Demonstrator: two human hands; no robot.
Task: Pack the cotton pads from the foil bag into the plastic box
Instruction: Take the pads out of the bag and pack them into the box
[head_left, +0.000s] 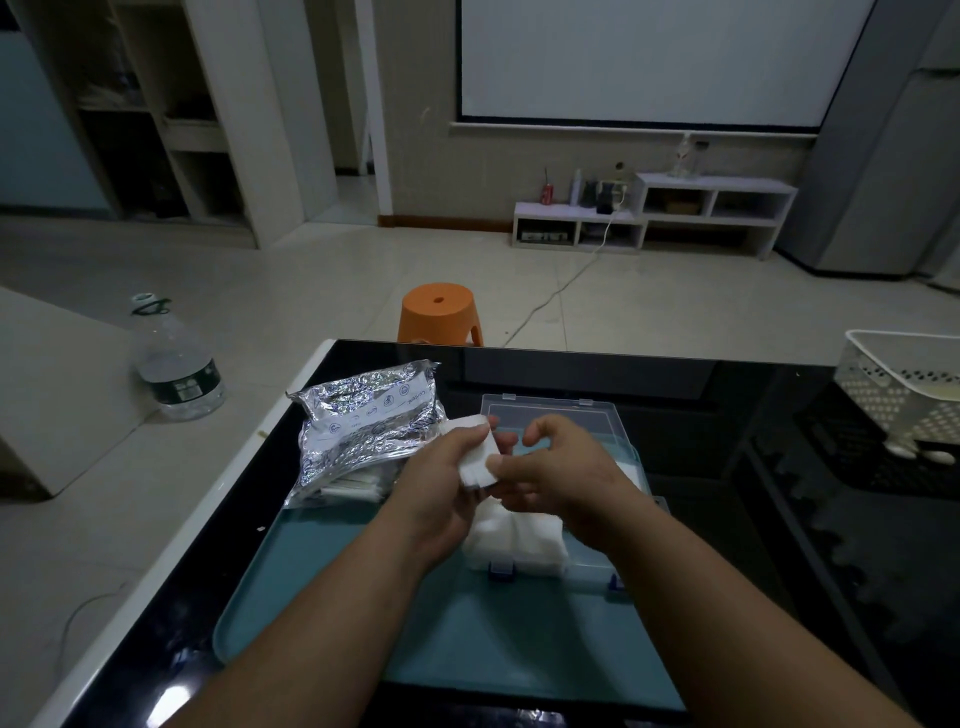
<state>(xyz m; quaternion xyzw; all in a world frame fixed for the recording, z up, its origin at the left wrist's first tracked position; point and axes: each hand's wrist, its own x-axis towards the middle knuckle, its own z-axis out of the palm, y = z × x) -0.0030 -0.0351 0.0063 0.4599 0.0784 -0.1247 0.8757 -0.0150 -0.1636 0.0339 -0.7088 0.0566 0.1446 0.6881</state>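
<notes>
Midway: left hand (441, 470) grips cotton pads (475, 467) over box (631, 452); right hand (563, 467) curled alongside, hold unclear. Next, lower in squarely.

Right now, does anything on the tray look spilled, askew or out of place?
Nothing spilled. The foil bag lies crumpled across the far left corner of the tray, and the cotton pads in the plastic box bulge unevenly at its near wall. The left hand holds another stack.
</notes>
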